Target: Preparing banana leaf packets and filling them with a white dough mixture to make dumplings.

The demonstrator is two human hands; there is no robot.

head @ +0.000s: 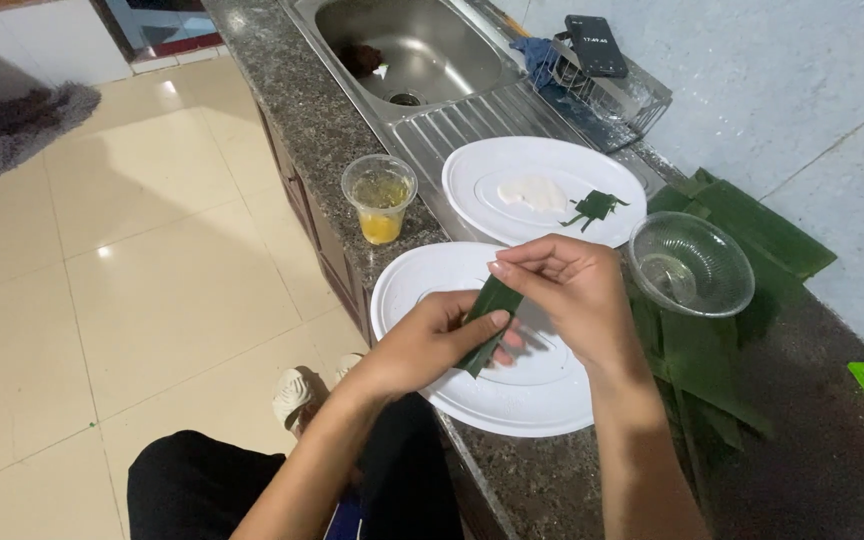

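Worktop [542, 480]: dark speckled stone, running from the steel sink [422, 50] at the far end to the near edge.

Banana leaves [742, 225]: a loose pile of dark green sheets and strips along the right side by the wall.

Near white plate [512, 390]: oval, at the worktop's front edge, directly beneath both hands.

Far white plate [542, 190]: oval, holding a pale white lump and a small scrap of leaf.

Clear glass bowl [690, 265]: resting on the leaves, just right of the hands.

Plastic cup [380, 198]: clear, with yellow liquid at the bottom, left of the far plate.

Right hand [567, 290]: forearm rising from the lower edge, wrist bent, fingertips pinched on the upper end of the leaf strip.

Left hand [432, 345]: forearm coming in from lower left, thumb on top and fingers curled beneath, closed on the lower part of the strip.

Leaf strip [487, 325]: narrow, dark green, folded, held at a slant between both hands just above the near plate.
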